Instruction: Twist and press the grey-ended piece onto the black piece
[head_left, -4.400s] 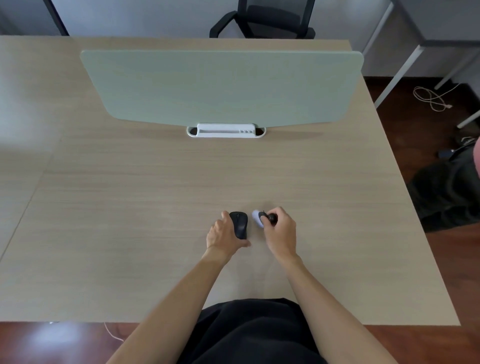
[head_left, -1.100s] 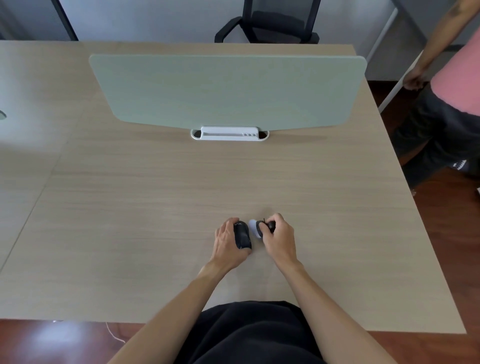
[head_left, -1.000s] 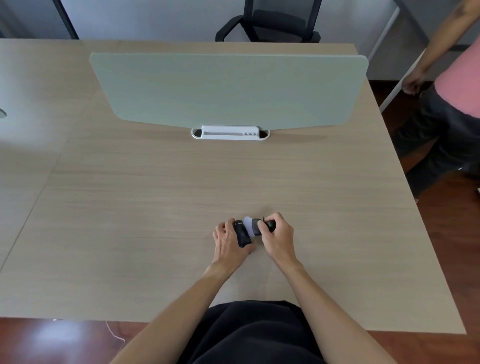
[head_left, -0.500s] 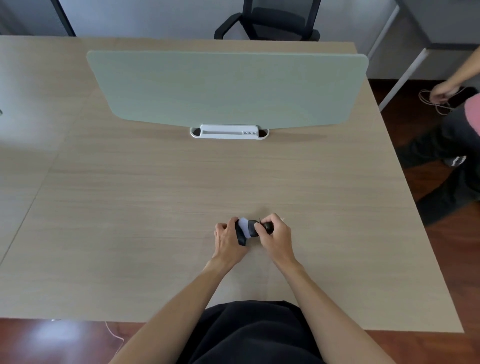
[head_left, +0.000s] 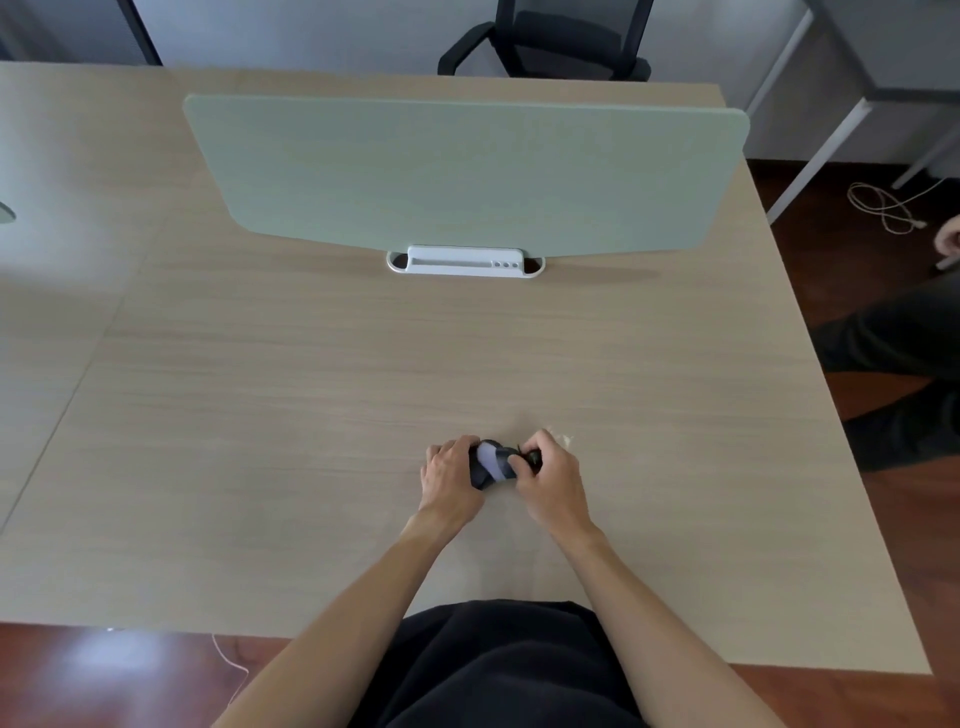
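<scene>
Near the front edge of the worktop (head_left: 311, 415), the left hand (head_left: 451, 480) curls round a small black mouse (head_left: 480, 475), tipped on its side between both hands. The right hand (head_left: 550, 483) pinches a small dark piece (head_left: 531, 457) with a pale, soft-looking patch (head_left: 491, 460) laid against the mouse; what it is exactly I cannot tell. The mouse looks light, hard-shelled and smooth, so liable to slip; it is best taken across its flanks, as the left grip has it. The small piece seems fiddly and suits a fingertip pinch. A green divider panel (head_left: 467, 171) stands well behind.
</scene>
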